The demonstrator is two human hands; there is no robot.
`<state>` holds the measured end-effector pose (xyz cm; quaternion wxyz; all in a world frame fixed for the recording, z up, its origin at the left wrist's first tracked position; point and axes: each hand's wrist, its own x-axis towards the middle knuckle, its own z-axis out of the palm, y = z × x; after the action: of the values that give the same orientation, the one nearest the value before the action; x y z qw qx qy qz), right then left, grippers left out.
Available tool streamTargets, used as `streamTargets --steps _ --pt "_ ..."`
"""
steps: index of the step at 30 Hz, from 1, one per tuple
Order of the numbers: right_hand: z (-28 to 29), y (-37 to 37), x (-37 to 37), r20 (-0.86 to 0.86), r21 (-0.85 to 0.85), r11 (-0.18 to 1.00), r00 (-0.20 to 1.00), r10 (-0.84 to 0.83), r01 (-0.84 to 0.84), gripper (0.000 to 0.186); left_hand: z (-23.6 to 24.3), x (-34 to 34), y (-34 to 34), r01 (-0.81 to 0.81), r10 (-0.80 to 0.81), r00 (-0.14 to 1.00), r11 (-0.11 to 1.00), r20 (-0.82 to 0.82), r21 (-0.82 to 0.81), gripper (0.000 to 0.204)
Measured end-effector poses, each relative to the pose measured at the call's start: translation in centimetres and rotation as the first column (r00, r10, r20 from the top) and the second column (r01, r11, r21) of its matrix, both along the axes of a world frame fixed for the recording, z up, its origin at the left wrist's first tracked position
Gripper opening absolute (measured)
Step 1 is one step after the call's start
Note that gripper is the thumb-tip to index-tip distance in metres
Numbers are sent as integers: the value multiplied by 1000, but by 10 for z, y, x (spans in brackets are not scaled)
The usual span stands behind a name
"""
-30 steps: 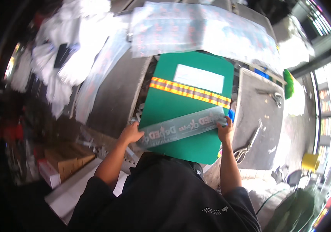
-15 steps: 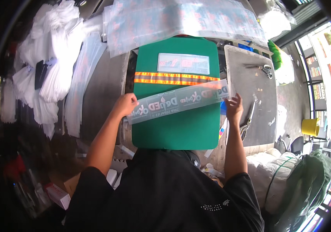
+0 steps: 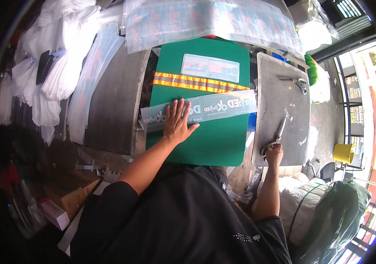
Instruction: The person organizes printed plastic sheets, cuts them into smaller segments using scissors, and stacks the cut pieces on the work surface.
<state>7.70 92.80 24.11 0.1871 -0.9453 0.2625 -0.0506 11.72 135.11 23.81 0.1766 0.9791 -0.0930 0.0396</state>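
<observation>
My left hand point(image 3: 179, 123) lies flat, fingers spread, on a long translucent printed plastic strip point(image 3: 223, 106). That strip rests slantwise across a green board point(image 3: 201, 147) and sticks out past its sides. Farther up the board are an orange, yellow and grey reflective band point(image 3: 188, 83) and a shorter printed plastic piece point(image 3: 210, 67). At the right, my right hand point(image 3: 274, 153) is closed round the handles of large scissors point(image 3: 281, 128), whose blades point away from me over the dark side table.
A smaller pair of scissors point(image 3: 301, 83) lies on the dark right table point(image 3: 295, 112). Printed plastic sheets point(image 3: 174, 24) cover the far end. White material point(image 3: 67, 48) hangs in bundles at the left. A yellow bucket point(image 3: 343, 153) and wrapped sacks point(image 3: 344, 211) stand at the right.
Both hands have let go of the strip's ends. The strip now lies on the board with my left hand flat on it. My right hand has moved nearer and taken hold of the large scissors.
</observation>
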Motion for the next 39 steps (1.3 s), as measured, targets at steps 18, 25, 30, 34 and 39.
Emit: streamTargets --steps 18,25,30,34,39 --pt "37 37 -90 32 998 -64 977 210 -19 34 -13 -22 -18 -119 103 975 990 198 71 58" --pt "20 110 -91 -7 1000 5 838 545 5 46 -12 -24 -19 -118 97 974 989 207 93 57" --pt "13 142 -84 -75 992 -37 812 579 118 56 -13 -22 -19 -108 87 971 991 223 82 56" --pt "8 165 -73 -132 989 23 822 553 143 58 -14 -24 -19 -110 91 966 992 242 68 54" --pt "13 182 -54 -163 985 139 851 499 106 58 -12 -23 -18 -120 101 964 991 247 60 52"
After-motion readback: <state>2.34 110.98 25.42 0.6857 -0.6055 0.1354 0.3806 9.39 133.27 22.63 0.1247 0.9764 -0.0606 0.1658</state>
